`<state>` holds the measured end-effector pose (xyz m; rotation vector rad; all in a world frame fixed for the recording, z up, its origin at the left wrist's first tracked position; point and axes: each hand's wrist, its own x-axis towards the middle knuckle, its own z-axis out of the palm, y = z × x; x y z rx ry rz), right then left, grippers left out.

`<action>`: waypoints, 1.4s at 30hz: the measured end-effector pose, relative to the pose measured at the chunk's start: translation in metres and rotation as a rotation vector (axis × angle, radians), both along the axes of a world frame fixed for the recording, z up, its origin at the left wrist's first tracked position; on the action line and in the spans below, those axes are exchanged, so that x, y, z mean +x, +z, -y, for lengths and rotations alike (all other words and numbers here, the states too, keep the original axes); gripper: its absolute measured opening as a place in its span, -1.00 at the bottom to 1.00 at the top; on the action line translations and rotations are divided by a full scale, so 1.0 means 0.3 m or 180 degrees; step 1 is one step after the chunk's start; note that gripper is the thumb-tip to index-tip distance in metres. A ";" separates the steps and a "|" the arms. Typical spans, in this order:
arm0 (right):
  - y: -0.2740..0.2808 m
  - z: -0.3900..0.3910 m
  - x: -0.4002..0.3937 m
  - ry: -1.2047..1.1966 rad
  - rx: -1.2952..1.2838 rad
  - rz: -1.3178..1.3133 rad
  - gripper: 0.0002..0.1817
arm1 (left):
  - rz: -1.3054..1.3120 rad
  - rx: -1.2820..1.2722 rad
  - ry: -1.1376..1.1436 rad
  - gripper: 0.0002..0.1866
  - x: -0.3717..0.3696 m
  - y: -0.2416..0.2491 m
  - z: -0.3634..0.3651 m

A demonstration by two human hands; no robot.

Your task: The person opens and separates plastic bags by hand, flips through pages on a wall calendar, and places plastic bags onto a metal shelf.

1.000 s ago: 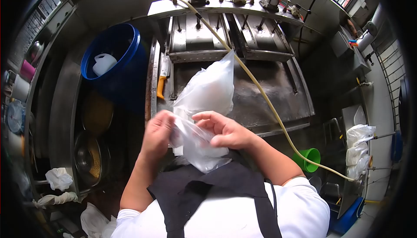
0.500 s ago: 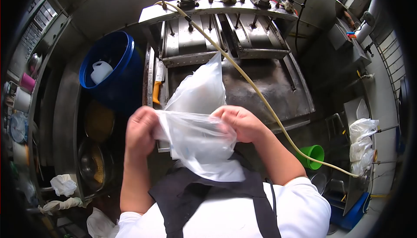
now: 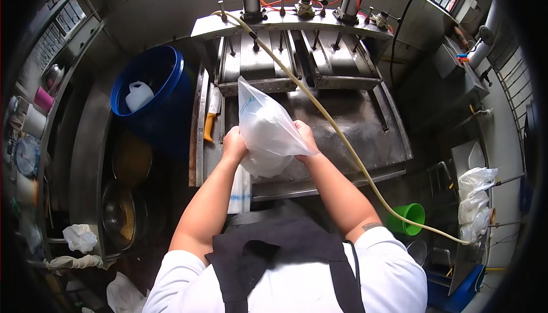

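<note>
A translucent white plastic bag (image 3: 264,127) with faint blue print stands up between my hands, over the front of the metal press table. Something whitish and rounded shows through its film. My left hand (image 3: 234,144) is closed on the bag's left side, and my right hand (image 3: 305,137) grips its right side, partly covered by the film. The fingertips of both hands are hidden behind the bag. To the left of it, a wide-bladed knife (image 3: 211,120) with an orange handle lies along the table's edge.
A beige hose (image 3: 337,119) runs diagonally over the metal table (image 3: 354,124), below the press plates (image 3: 257,56). At left stands a blue barrel (image 3: 178,67) with a white jug (image 3: 138,95) inside. A green bucket (image 3: 411,220) is at right, near hanging white bags (image 3: 475,199).
Both hands have moved forward, away from my body, over the table. The bag, earlier stretched and hanging toward my apron, now stands with its pointed corner up.
</note>
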<state>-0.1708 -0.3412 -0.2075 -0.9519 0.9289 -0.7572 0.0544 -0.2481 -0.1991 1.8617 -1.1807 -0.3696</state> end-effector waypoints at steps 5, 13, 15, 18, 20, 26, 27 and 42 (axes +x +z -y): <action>0.143 -0.102 -0.094 -0.0344 0.0036 0.1329 -0.73 | -0.2206 0.1006 -0.0078 -0.58 0.090 0.136 -0.108; 0.304 -0.088 -0.339 0.1221 -0.2239 -0.0861 0.12 | -0.1567 -0.0347 -0.0460 -0.12 0.153 0.253 -0.286; 0.421 -0.114 -0.264 0.1063 -0.2598 -0.0608 0.34 | 0.0056 -0.0746 -0.0958 0.26 0.098 0.356 -0.249; 0.400 -0.088 -0.114 0.0942 -0.2741 0.0223 0.47 | 0.0838 -0.1158 -0.0950 0.46 -0.035 0.372 -0.198; 0.244 -0.094 -0.016 0.0866 -0.3180 -0.0076 0.44 | 0.0640 -0.0577 -0.1441 0.34 -0.052 0.144 -0.144; 0.086 -0.135 -0.002 0.0888 -0.2661 0.0024 0.26 | 0.0118 0.0307 -0.1462 0.17 -0.042 0.059 -0.203; 0.107 -0.143 -0.008 0.0793 -0.2864 -0.0164 0.20 | 0.0370 0.0217 -0.1539 0.17 -0.015 0.049 -0.193; 0.106 -0.244 0.053 -0.0260 -0.4027 -0.1279 0.09 | 0.0382 0.2150 0.0402 -0.41 0.029 -0.167 -0.559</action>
